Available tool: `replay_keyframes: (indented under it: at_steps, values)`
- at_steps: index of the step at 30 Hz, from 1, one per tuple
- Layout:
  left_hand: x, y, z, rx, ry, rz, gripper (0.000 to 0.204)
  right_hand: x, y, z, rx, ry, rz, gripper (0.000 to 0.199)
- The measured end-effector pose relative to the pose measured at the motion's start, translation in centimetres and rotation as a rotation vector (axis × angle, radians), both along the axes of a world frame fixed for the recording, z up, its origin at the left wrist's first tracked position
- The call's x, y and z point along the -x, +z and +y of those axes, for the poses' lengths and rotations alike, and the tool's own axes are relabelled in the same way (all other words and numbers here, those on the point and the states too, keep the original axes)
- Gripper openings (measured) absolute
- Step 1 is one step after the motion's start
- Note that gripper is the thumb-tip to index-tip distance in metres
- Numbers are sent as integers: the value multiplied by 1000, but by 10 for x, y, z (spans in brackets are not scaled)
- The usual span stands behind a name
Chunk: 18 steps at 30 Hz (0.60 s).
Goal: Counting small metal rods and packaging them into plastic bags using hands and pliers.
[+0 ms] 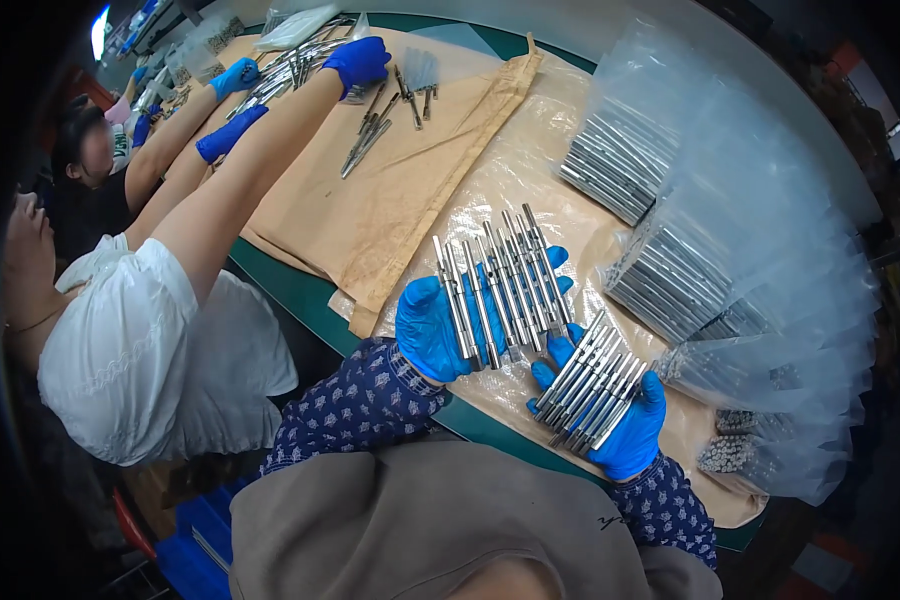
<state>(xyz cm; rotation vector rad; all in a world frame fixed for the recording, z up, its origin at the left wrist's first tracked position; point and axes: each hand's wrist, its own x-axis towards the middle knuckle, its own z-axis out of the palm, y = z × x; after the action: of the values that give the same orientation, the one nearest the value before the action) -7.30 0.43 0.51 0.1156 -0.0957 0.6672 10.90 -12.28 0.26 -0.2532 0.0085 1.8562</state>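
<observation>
My left hand point(432, 330), in a blue glove, holds a fanned row of several long silver metal rods point(500, 280) flat across its palm. My right hand point(625, 430), also blue-gloved, grips a second bundle of several similar rods point(592, 385), lying slanted over its fingers just below and to the right of the left hand's fan. Both hands hover over brown paper covered with clear plastic point(490, 190) on a green table point(290, 285).
Clear plastic bags packed with rods point(670, 270) are stacked at the right. A person in a white top at the left reaches a blue-gloved hand point(358, 60) toward loose rods point(370, 135) on the brown paper. Another person works farther back.
</observation>
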Motion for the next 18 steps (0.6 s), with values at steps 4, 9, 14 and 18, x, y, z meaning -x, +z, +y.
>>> replay_keyframes:
  at_steps: [4,9,14,18]
  values:
    - [-11,14,1,-224,45,185,114,-1,4,2,-46,45,59,80]
    - [-22,13,5,-126,-29,108,93,0,2,3,-10,14,-142,89]
    - [-14,5,4,-124,-43,148,92,-2,5,4,13,-29,-122,93]
    - [-11,9,3,-169,-21,174,95,-9,8,-5,-97,-84,-103,99]
